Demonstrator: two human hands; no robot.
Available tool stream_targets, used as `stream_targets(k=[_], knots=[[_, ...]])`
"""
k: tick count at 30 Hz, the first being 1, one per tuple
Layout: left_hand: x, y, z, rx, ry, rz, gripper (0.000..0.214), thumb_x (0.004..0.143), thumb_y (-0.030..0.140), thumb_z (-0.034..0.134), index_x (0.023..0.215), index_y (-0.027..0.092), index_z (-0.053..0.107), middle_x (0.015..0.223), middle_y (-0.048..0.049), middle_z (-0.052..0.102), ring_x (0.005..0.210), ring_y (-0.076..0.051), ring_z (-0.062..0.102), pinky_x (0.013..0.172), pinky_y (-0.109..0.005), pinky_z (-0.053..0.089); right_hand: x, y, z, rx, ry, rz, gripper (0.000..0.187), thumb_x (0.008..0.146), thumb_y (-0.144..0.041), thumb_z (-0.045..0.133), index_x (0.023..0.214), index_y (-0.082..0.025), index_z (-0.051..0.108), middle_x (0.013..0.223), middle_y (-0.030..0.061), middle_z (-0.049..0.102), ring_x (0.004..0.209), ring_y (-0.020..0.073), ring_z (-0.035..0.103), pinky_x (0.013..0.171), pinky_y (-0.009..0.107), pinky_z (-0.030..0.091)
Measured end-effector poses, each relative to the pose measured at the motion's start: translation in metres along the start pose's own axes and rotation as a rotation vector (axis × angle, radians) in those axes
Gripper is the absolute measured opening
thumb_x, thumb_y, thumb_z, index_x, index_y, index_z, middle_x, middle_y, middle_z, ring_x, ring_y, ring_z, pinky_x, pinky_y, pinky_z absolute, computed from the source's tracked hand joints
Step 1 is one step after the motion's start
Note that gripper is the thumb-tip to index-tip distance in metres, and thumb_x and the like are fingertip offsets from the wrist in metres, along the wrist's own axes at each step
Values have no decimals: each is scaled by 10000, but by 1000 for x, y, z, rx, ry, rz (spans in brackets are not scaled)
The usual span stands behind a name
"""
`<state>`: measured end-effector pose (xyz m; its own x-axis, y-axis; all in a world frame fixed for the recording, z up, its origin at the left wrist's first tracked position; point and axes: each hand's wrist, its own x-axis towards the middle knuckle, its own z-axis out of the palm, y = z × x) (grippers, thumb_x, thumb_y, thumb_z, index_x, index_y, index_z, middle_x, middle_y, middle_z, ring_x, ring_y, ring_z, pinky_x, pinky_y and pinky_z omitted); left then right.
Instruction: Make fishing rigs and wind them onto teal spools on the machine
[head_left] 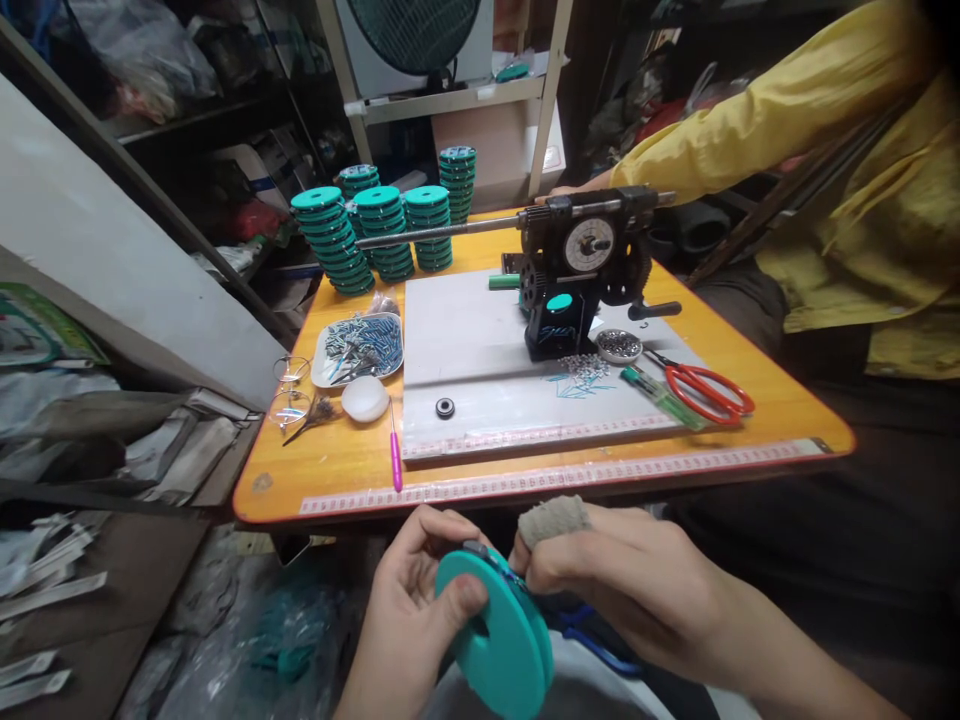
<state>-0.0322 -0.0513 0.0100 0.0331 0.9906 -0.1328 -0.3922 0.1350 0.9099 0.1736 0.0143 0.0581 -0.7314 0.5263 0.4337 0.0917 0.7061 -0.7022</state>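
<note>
My left hand [409, 600] grips a teal plastic spool [495, 635] below the front edge of the orange table [750, 330], thumb pressed on its flat face. My right hand [622, 575] is pinched against the spool's rim, fingers closed on a small dark piece there that I cannot make out; one finger wears a grey cloth wrap [553, 520]. A black hand-crank winding machine [581, 270] with a round dial stands on a grey board [465, 350] on the table.
Stacks of teal spools [375, 235] stand at the table's back left. A tray of small parts [358, 348], a pink tool [394, 455], red scissors [705, 390] and a bowl of beads [618, 345] lie around. A person in a yellow sleeve [750, 130] sits at right.
</note>
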Motion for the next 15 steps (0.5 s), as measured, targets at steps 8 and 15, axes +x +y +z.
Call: stream_targets(k=[8, 15], knots=[[0, -1, 1, -69, -71, -51, 285, 813, 330, 736, 1008, 195, 578, 891, -19, 622, 738, -89, 578, 655, -170, 459, -4, -1, -4, -96, -49, 8, 203, 963, -79, 432, 1033, -177, 596, 833, 38, 654, 727, 120, 593, 652, 212, 492], [0, 0, 6, -148, -85, -76, 303, 807, 323, 746, 1016, 194, 567, 871, -9, 625, 728, -80, 591, 641, -156, 456, -1, 1, -6, -125, -78, -1, 213, 995, -136, 408, 1015, -183, 614, 809, 26, 648, 710, 114, 596, 653, 205, 481]])
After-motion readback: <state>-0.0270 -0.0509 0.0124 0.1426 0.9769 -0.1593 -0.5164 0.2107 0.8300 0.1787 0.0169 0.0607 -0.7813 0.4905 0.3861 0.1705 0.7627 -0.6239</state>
